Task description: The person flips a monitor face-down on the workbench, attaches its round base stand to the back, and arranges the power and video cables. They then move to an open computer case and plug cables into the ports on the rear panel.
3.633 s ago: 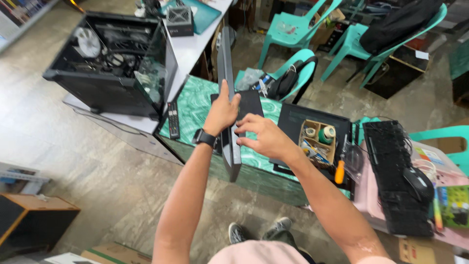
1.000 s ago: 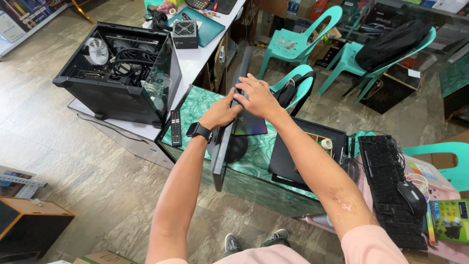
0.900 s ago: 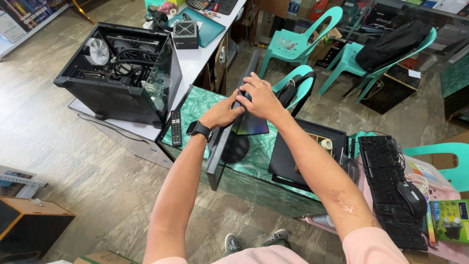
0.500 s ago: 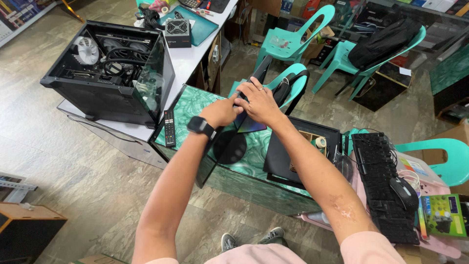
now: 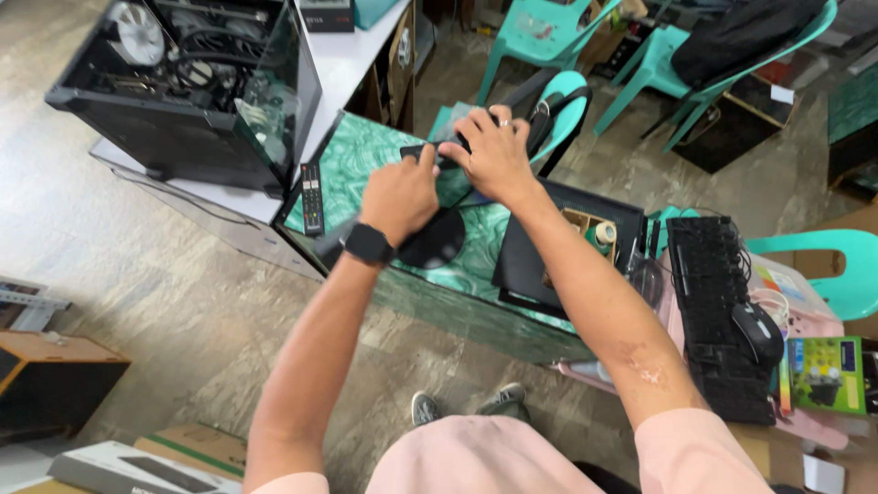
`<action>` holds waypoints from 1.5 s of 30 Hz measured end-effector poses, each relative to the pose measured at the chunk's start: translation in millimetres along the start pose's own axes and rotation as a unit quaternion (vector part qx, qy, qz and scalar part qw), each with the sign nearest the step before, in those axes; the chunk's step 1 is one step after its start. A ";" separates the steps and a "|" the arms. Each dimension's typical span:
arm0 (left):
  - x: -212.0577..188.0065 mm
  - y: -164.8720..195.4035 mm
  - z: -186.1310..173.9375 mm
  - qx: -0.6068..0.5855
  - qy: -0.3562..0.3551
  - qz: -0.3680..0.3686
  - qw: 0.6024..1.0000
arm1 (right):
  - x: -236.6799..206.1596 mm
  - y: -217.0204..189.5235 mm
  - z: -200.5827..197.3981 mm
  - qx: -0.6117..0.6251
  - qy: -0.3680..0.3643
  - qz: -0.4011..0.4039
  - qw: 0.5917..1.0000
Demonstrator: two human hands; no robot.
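Head-camera footage shows a flat black monitor (image 5: pixel 380 215) with a round stand base held over the green marbled table (image 5: pixel 352 165), near its front left part and beside a black remote control (image 5: pixel 312 198). The left hand (image 5: pixel 400 194), a dark watch at its wrist, is closed on the monitor's upper edge, while the right hand (image 5: pixel 495 151) is pressed onto the same edge with fingers curled, though how firmly it is gripped cannot be told. An open black computer case (image 5: pixel 187 87) is seen on the white desk to the left, and a black keyboard (image 5: pixel 718 311) well apart to the right.

The left hand (image 5: pixel 400 194) and right hand (image 5: pixel 495 151) hide much of the monitor (image 5: pixel 366 229).
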State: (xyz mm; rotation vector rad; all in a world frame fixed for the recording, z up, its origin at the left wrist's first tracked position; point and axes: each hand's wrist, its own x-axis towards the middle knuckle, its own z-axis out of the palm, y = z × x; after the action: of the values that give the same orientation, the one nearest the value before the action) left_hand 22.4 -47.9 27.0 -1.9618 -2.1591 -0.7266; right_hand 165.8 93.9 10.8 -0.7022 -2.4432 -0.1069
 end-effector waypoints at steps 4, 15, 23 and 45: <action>10.4 -17.5 -19.4 -0.039 -0.038 0.058 0.997 | 3.3 0.2 -20.8 -0.060 -0.048 -0.007 0.997; 28.5 -24.8 -33.2 -0.033 -0.029 0.095 0.995 | -17.1 3.5 -25.0 0.004 -0.043 0.014 0.999; 26.8 -49.8 -34.8 -0.036 -0.006 0.113 0.993 | -9.5 -26.6 -16.3 -0.050 0.013 0.065 0.997; 22.8 -51.2 -36.9 -0.038 -0.017 0.160 0.986 | -34.9 -42.4 -31.2 -0.011 0.096 0.055 0.994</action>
State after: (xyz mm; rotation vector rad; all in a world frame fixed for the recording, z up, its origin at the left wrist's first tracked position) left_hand -38.4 -45.2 55.4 -2.2986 -1.7919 -0.7311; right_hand 184.5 34.3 20.3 -0.7967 -2.2185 -0.1503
